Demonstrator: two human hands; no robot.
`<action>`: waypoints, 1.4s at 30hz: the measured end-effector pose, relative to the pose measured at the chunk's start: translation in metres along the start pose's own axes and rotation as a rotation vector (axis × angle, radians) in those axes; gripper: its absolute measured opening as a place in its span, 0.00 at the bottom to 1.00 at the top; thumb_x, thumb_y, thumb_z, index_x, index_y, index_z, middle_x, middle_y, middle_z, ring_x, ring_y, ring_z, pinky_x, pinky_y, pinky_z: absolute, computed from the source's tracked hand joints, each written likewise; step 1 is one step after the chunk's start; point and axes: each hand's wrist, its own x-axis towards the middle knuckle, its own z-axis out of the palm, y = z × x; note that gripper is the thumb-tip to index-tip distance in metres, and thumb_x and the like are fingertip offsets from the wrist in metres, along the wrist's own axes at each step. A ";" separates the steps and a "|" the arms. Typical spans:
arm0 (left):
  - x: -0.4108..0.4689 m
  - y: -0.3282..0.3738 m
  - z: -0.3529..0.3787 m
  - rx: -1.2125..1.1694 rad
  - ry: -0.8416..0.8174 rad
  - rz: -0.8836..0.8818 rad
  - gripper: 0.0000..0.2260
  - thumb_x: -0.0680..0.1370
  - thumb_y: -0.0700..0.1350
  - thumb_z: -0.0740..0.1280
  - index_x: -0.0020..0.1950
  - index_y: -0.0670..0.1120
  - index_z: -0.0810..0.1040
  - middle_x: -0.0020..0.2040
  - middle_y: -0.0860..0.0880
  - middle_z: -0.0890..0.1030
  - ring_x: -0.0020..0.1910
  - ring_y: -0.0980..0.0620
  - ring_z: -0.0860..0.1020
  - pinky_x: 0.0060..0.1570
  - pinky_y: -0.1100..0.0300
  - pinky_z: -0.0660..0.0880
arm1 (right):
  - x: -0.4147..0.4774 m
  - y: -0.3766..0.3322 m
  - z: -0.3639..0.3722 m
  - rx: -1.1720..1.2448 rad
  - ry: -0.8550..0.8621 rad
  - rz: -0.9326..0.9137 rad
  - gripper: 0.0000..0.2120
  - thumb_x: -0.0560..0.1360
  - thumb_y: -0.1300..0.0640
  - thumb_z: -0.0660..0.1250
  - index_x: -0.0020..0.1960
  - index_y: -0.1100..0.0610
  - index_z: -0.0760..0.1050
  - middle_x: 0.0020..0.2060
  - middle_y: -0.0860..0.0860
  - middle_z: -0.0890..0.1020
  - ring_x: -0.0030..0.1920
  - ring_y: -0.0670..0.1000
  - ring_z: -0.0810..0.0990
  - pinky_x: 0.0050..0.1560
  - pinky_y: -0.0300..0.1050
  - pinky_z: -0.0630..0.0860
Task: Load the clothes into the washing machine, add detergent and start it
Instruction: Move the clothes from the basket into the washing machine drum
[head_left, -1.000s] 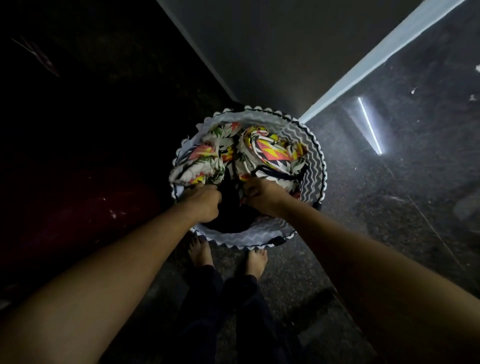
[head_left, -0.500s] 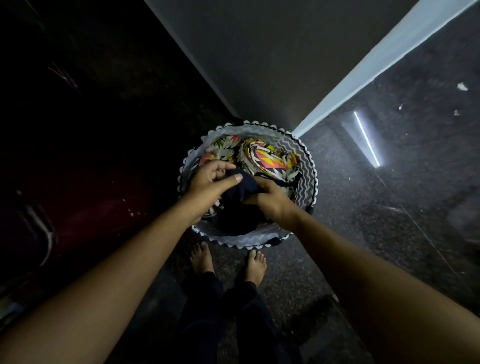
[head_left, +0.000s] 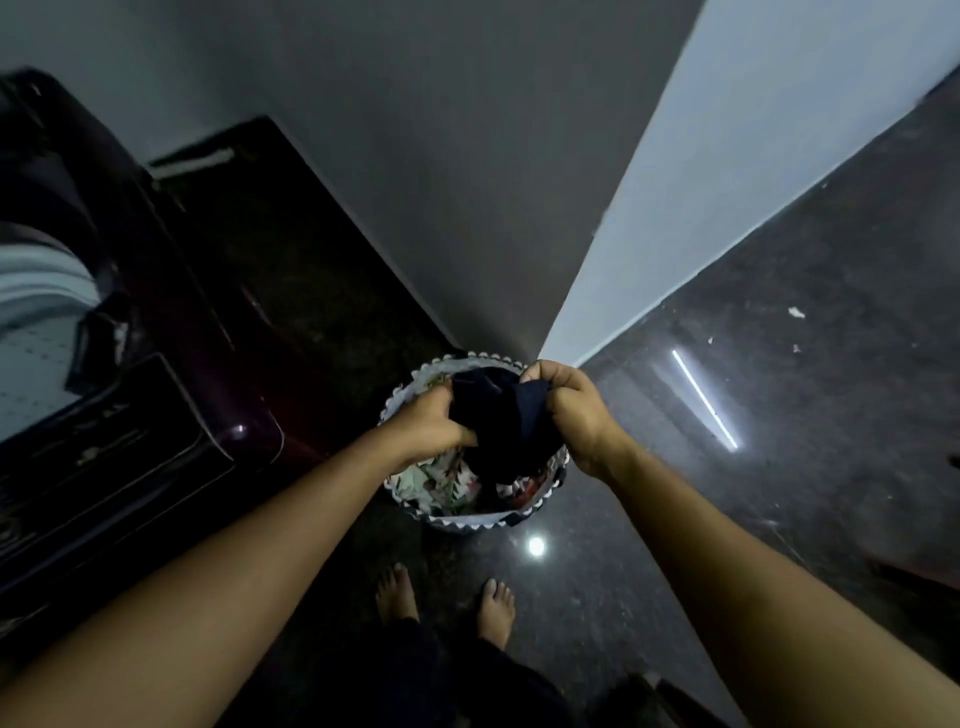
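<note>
Head view
Hands: left hand (head_left: 428, 423) and right hand (head_left: 569, 410) are both closed on one dark navy garment (head_left: 501, 418), bunched between them and held just above the laundry basket (head_left: 470, 519).
Task's thing: the garment hangs from both fists, its lower end trailing down into the basket — not yet clear of the other clothes.
Basket contents: beneath the hands lie floral-print clothes (head_left: 441, 480) and a darker patterned piece nearer the right wrist; how deep the pile goes cannot be told.
Washing machine: the dark top-loading washing machine (head_left: 171, 374) stands well off to the left of the left hand, with its pale drum (head_left: 36, 332) showing; what the dark shape at the drum's rim is cannot be told.
Risk, snag: the trailing end may drag a floral piece up with it, likely spilling it onto the floor (head_left: 779, 415).
Risk, basket: a hard pull could tip the light basket toward the bare feet (head_left: 447, 603).
Risk, carry: the swing left is long — a loose end might fall short of the drum or catch on the machine's edge.
</note>
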 end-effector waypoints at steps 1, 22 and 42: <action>-0.010 0.015 -0.002 0.058 0.026 0.008 0.26 0.72 0.40 0.76 0.68 0.50 0.76 0.60 0.50 0.82 0.61 0.50 0.79 0.60 0.57 0.76 | -0.008 -0.014 -0.001 -0.005 0.004 -0.027 0.11 0.57 0.70 0.55 0.34 0.61 0.73 0.26 0.52 0.76 0.28 0.48 0.74 0.29 0.38 0.70; -0.122 0.220 -0.042 -0.478 0.346 0.332 0.18 0.79 0.41 0.71 0.68 0.46 0.75 0.54 0.48 0.83 0.53 0.47 0.81 0.48 0.50 0.80 | -0.085 -0.211 -0.011 -0.103 -0.040 -0.574 0.18 0.70 0.55 0.72 0.58 0.56 0.75 0.53 0.53 0.82 0.51 0.50 0.82 0.50 0.43 0.79; -0.162 0.196 -0.103 -0.420 0.407 0.228 0.29 0.73 0.59 0.75 0.69 0.49 0.75 0.64 0.48 0.81 0.61 0.48 0.80 0.48 0.48 0.84 | -0.096 -0.193 0.002 -0.250 0.029 -0.341 0.22 0.76 0.69 0.53 0.60 0.55 0.79 0.50 0.57 0.85 0.51 0.60 0.83 0.40 0.52 0.84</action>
